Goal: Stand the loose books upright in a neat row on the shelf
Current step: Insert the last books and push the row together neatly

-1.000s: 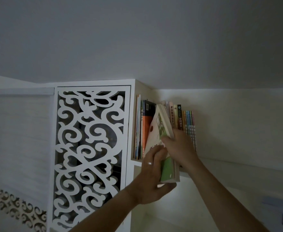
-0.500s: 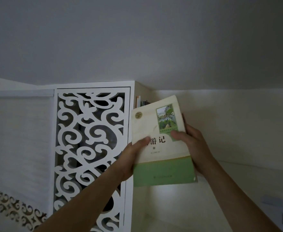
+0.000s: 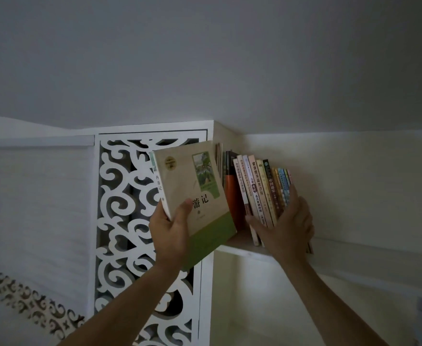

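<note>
My left hand (image 3: 171,231) grips a cream and green book (image 3: 195,196) by its spine edge, thumb on the front cover, holding it in the air in front of the shelf's left end. On the high white shelf (image 3: 239,249) a row of books (image 3: 259,193) leans to the left. My right hand (image 3: 288,226) is spread round the right part of that row, thumb against the spines and fingers on the outermost book. An orange-spined book (image 3: 231,196) stands in the gap between the held book and the leaning ones.
A white fretwork panel (image 3: 130,221) closes the shelf's left side. Pale wall runs to the right of the books, with the shelf board continuing along it. The ceiling is close above.
The cream and green book has come out of the row and moved left, now held by my left hand alone. My right hand let go of it and went to the leaning books.
</note>
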The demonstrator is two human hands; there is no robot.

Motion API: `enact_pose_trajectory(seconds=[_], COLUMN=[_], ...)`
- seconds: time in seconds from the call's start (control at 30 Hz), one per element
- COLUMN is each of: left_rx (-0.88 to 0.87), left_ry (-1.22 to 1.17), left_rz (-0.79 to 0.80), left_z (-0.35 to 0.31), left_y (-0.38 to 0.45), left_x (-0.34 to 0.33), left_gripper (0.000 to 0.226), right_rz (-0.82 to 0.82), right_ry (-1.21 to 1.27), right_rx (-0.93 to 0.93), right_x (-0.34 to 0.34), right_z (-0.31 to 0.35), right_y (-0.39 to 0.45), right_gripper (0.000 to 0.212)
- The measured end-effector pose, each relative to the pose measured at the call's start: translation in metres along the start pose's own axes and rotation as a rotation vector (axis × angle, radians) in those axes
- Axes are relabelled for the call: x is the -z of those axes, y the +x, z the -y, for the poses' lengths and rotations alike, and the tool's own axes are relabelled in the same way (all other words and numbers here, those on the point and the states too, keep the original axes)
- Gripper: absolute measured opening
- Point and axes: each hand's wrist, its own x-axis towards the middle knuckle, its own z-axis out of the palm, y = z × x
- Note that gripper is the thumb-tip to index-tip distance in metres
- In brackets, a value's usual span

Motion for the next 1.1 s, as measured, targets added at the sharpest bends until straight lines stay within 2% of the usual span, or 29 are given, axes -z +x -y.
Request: enact_pose_trajectory(seconds=[0.07, 0.17, 0.33, 0.5, 0.63, 0.93, 1.1], left_rx=[-0.012, -0.031, -0.043, -0.056, -0.141, -0.377, -0.307], left_ry=[0.026, 0.07, 0.105, 0.212, 0.28, 0.448, 0.467], left_rz=[0.012, 0.066, 0.114, 0.036, -0.005, 0.124, -0.005], left_z=[-0.001, -0.002, -0.002, 0.009, 0.015, 0.04, 0.053], left_y=[-0.001, -0.004, -0.008, -0.01, -0.013, -0.047, -0.029], left_x=[0.007, 0.015, 0.011, -0.014, -0.037, -0.07, -0.092], left_gripper=[0.014, 0.016, 0.017, 0.016, 0.021, 0.03, 0.029], right_rz=[-0.011, -0.043, -0.179, -0.257, -0.3, -0.406, -0.433], right_ry=[-0.084, -0.193, -0.189, -0.097, -0.067, -0.039, -0.057], right_rx=[-0.042, -0.066, -0.05, -0.102, -0.101, -0.156, -0.16], right_x=[-0.013, -0.026, -0.031, -0.033, -0.034, -0.04, -0.04], right_z=[0.008, 0.014, 0.007, 0.004, 0.002, 0.003, 0.003], right_y=[-0.002, -0.001, 0.008, 0.012, 0.013, 0.018, 0.018], right_gripper=[0.148, 0.152, 0.139, 0.137, 0.135, 0.124, 0.127])
